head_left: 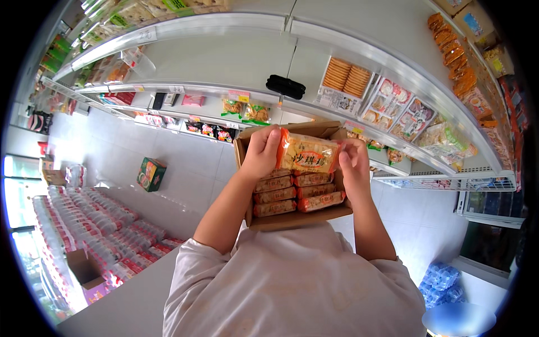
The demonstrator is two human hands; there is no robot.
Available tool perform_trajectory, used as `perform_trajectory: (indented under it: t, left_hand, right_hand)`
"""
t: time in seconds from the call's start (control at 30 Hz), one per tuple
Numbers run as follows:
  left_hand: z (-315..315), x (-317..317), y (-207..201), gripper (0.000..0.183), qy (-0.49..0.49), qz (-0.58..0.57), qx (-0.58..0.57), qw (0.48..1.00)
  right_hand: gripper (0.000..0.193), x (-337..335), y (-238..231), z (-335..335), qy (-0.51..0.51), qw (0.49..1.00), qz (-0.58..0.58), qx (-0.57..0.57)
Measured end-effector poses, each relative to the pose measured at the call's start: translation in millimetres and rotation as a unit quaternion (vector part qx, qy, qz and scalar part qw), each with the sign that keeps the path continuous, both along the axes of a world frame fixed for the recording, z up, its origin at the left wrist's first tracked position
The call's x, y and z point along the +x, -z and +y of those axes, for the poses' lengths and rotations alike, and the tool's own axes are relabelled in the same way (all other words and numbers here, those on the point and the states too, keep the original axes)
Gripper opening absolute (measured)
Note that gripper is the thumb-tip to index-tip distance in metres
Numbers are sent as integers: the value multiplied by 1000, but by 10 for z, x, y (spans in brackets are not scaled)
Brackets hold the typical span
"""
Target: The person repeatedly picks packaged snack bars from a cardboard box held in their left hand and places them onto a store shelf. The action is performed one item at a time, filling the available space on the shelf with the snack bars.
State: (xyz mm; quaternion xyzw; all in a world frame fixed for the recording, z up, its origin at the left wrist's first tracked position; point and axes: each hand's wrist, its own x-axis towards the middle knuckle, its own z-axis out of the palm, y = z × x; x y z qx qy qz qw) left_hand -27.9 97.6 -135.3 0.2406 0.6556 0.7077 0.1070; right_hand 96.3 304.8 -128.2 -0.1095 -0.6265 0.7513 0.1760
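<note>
Between my two hands, over a cardboard box (292, 222), is a wrapped snack cake (307, 153) in a clear wrapper with orange-red ends. My left hand (261, 153) pinches its left end and my right hand (353, 165) its right end. Rows of similar packets (275, 195) fill the part of the open box that I can see. The box sits close against my shirt front, below the shelf edge. What holds the box up is hidden.
Ahead runs a white shelf (224, 62) with a black pouch (285, 86), round biscuits (347, 77) and packaged sweets (398, 106). Stacked bottle packs (101, 224) stand at left, near a green carton (151, 174) on the floor. Blue bottle packs (442, 283) lie at lower right.
</note>
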Motion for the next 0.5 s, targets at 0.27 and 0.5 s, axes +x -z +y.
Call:
perform_trajectory:
  t: [0.27, 0.5]
  left_hand:
    - [-26, -48, 1, 30, -17, -40, 60, 997]
    - [50, -233, 44, 18, -247, 243, -135, 928]
  right_hand:
    - [52, -169, -409, 236, -261, 931, -140, 214]
    - [48, -563, -1569, 495, -88, 930, 15, 356]
